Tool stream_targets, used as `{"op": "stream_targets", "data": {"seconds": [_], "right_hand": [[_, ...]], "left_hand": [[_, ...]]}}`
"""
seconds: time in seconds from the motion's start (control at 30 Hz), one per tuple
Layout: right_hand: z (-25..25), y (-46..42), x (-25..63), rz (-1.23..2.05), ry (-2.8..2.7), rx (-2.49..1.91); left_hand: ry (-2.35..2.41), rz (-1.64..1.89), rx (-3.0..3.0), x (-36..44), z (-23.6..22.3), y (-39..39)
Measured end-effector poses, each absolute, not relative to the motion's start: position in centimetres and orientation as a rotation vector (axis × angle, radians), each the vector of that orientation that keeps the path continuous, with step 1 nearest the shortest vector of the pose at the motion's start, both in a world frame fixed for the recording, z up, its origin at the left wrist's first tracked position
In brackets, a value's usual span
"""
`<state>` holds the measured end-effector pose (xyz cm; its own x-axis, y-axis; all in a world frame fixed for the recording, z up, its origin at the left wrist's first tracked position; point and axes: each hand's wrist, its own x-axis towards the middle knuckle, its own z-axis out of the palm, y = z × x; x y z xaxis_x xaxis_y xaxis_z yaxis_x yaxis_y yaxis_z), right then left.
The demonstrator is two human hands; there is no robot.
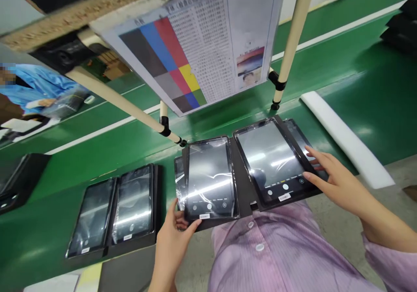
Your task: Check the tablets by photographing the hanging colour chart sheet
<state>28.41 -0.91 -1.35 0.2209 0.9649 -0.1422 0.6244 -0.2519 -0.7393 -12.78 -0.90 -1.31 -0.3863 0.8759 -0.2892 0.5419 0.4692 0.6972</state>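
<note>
Two tablets lie side by side on a black tray (241, 177) at the table's front edge, a left tablet (211, 175) and a right tablet (272, 157). Both are film-wrapped, with lit screens showing round camera buttons and small white labels. My left hand (174, 227) grips the tray's lower left corner, thumb at the front edge and fingers curled around the side. At the right edge my right hand (335, 179) holds the tray, its thumb by the right tablet and its fingers at the side. More tablets partly show underneath, such as one under the right side (298, 133).
A second tray with two tablets (132, 205) lies to the left on the green table (42, 231). A sheet with color blocks (208, 44) hangs above on cream pipes (295, 36). A white foam strip (345, 136) lies right. Across the line sits a person in blue (48, 81).
</note>
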Motion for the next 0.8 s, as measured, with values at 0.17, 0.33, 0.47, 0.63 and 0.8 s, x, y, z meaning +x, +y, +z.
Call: {"op": "stream_targets", "data": {"seconds": [0.17,0.33,0.47,0.63,0.8], "right_hand": [[-0.9,-1.1,28.3,0.775,-1.537,-1.951],[-0.2,-0.4,27.6,0.68,-1.567,-1.948],[0.9,1.0,24.8,0.695,-1.69,-1.812],[1.6,2.6,19.8,0.704,-1.912,-1.562],[2.3,3.4,17.1,0.784,-1.77,-1.17]], "left_hand": [[1.71,0.972,0.692,-13.3,-0.7,-0.2],[1.501,1.105,0.274,-10.7,-0.1,1.2],[1.439,1.136,0.184,-9.6,-0.1,1.4],[1.205,1.205,0.298,-10.6,-1.1,0.1],[0.874,1.244,0.493,-9.4,0.4,-0.2]]}}
